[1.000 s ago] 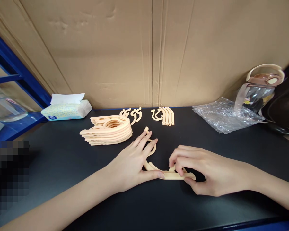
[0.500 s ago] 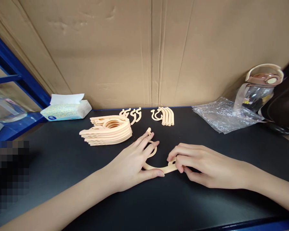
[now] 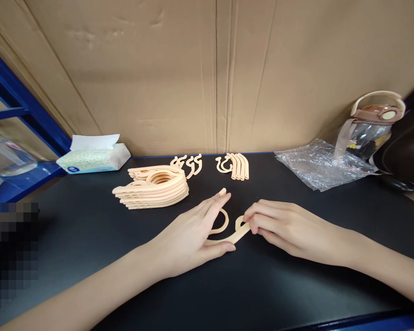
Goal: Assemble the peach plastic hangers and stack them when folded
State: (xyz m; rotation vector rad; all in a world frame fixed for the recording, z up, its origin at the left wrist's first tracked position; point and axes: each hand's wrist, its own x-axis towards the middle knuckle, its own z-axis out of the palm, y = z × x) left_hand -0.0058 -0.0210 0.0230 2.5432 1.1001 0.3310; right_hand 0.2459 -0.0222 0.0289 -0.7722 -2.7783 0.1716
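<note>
Peach hanger piece (image 3: 232,235) lay flat on dark tabletop (image 3: 89,239), near centre, between both hands. Left hand (image 3: 189,236) spread flat over its left part, fingers straight, thumb against near edge, no closed grip. Right hand (image 3: 283,225) pinched its right end with curled fingertips. Stack of hangers (image 3: 152,189) just far-left of hands; loose hooks (image 3: 235,166) farther back; plastic bag (image 3: 320,168) far right.

Open black tabletop (image 3: 72,230) lies at left and at middle right, nearer than a crumpled plastic sheet (image 3: 317,168). The left hand (image 3: 189,236) and right hand (image 3: 290,227) fill the centre; beyond them stand a stack of peach hangers (image 3: 152,188), loose hook pieces (image 3: 234,166) and a cardboard wall (image 3: 193,78).
</note>
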